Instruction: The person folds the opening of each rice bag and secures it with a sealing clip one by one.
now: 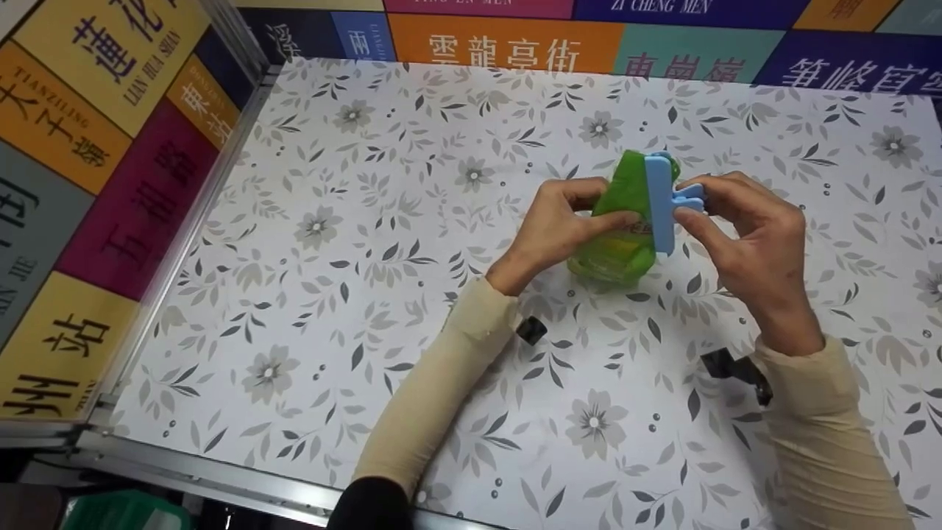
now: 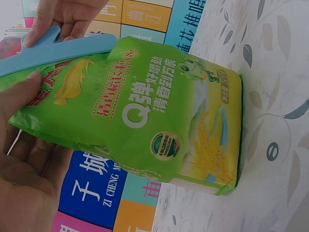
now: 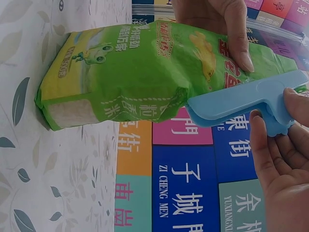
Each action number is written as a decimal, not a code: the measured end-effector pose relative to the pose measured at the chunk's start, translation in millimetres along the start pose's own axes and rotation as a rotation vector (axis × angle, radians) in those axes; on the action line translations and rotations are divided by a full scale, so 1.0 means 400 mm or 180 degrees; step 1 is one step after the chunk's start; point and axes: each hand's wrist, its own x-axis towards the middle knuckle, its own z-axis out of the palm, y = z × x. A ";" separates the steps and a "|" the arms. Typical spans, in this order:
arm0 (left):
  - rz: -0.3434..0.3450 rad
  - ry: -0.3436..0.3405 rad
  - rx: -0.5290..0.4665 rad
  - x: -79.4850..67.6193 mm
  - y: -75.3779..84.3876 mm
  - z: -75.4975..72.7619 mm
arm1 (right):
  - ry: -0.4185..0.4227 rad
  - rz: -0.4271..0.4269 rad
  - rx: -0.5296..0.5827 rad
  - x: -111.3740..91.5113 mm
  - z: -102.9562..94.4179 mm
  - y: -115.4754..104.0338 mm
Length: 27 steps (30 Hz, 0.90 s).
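A green and yellow bag of rice (image 2: 164,106) stands upright on the table, printed with a frog and wheat ears. Near its top, my left hand (image 1: 556,221) grips the bag between thumb and fingers. A light-blue bag clip (image 3: 236,99) lies along the side of the bag's upper part in the head view. With thumb and fingers my right hand (image 1: 762,239) pinches the clip's handles. The left thumb (image 3: 238,46) presses on the front of the bag close to the clip.
A white tablecloth (image 1: 412,331) with grey flowers and leaves covers the table. Colourful panels (image 1: 515,44) with Chinese lettering rise along the back and left sides. A metal edge (image 1: 221,475) runs along the front, with a green object (image 1: 125,511) below it.
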 end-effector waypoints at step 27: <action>0.0130 -0.0064 0.0293 -0.009 0.006 -0.003 | -0.0240 0.0329 -0.0137 -0.039 -0.020 0.030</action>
